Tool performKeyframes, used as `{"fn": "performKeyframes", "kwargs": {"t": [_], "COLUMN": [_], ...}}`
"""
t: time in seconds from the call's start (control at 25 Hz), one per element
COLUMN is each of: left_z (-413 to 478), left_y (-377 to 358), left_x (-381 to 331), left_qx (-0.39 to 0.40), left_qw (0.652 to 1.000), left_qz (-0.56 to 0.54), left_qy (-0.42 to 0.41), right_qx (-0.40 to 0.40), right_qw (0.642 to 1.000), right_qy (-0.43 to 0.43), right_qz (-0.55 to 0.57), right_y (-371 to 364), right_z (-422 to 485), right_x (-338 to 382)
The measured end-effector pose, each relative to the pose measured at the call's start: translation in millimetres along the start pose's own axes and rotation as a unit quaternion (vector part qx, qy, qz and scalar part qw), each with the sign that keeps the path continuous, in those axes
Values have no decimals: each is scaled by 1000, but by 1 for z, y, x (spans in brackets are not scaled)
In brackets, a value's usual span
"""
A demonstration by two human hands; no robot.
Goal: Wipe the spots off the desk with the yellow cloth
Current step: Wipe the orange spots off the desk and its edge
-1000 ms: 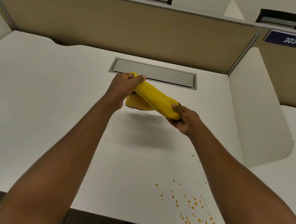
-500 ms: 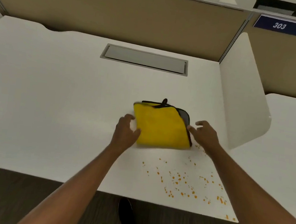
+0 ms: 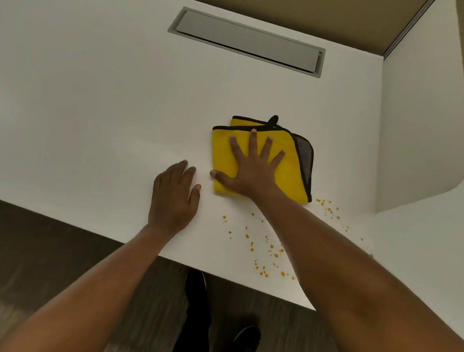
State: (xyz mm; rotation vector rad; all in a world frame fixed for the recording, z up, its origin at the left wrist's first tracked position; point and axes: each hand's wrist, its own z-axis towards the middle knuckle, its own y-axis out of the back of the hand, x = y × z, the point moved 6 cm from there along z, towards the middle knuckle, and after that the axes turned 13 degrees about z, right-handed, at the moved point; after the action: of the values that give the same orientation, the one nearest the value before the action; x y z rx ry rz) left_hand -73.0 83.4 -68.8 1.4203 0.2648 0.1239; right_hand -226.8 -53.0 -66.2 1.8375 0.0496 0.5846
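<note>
The yellow cloth (image 3: 289, 167), folded into a square with a black edge and a grey underside showing at its right, lies flat on the white desk (image 3: 89, 103). My right hand (image 3: 252, 166) presses on it with palm down and fingers spread. My left hand (image 3: 174, 195) rests flat on the bare desk just left of the cloth, holding nothing. Orange spots (image 3: 263, 250) are scattered on the desk between the cloth and the front edge, and more spots (image 3: 331, 210) lie right of the cloth. My right forearm hides part of them.
A grey cable hatch (image 3: 247, 41) is set into the desk at the back. A white curved divider panel (image 3: 419, 124) stands at the right, a beige partition wall (image 3: 328, 11) behind. The desk's front edge runs close to my left wrist; my legs and dark shoes show below.
The cloth went from held in the air between both hands to lying folded on the desk. My right hand moved onto it and flattened; my left hand let go and rests beside it.
</note>
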Motion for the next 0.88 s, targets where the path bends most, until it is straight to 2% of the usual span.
{"fn": "performKeyframes", "kwargs": {"t": [0.16,0.36,0.52,0.64,0.76,0.88], "left_z": [2,3,4,4,3,4], "left_y": [-6,-11,-11,-8,-6,-7], "left_x": [1,1,0,-1,-2,-1], "left_qx": [-10,-23,-26,-17,-12,-14], "left_qw": [1000,999,999,999,999,998], "left_qz": [11,26,45,48,48,60], "left_qy": [2,5,6,9,12,6], "right_qx": [-72,-151,-201,-175,-134,-63], "right_qw": [996,981,973,984,986,965], "right_qy": [38,-123,-116,-41,100,252], "right_qz": [-26,23,9,12,15,-26], "right_y": [-2,45,51,32,-3,-10], "right_z": [15,60,68,38,-41,-94], "right_x": [-19,-104,-96,-53,-12,-34]}}
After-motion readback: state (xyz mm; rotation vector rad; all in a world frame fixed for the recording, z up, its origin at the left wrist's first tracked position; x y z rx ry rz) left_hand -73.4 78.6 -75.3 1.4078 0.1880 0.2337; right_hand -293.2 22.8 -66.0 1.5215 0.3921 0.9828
